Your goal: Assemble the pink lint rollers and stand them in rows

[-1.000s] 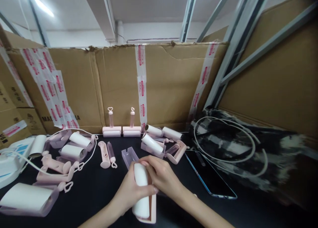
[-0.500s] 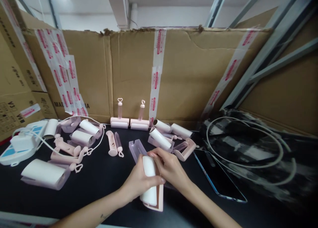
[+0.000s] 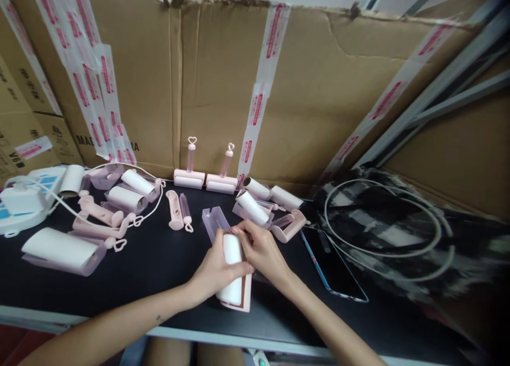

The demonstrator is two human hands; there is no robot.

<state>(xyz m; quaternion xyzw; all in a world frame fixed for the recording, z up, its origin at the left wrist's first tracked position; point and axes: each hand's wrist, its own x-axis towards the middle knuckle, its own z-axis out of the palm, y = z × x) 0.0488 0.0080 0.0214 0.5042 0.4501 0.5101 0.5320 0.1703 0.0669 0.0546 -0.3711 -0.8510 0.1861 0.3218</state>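
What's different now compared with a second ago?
The view has tilted downward, bringing the table's near edge and the person's thighs fully into sight. Nothing was visibly picked up or let go: the left hand keeps hold of the white roll, and the right hand stays near its upper end. The upright pink lint rollers and phone stayed put.

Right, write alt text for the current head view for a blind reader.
A person's left hand grips a white cylindrical roll against a pale pink plastic frame, the right hand at its far end, over a black tabletop. Behind, two pale pink rollers with upright handles stand before a brown cardboard panel; a blue-edged black phone lies to the right.
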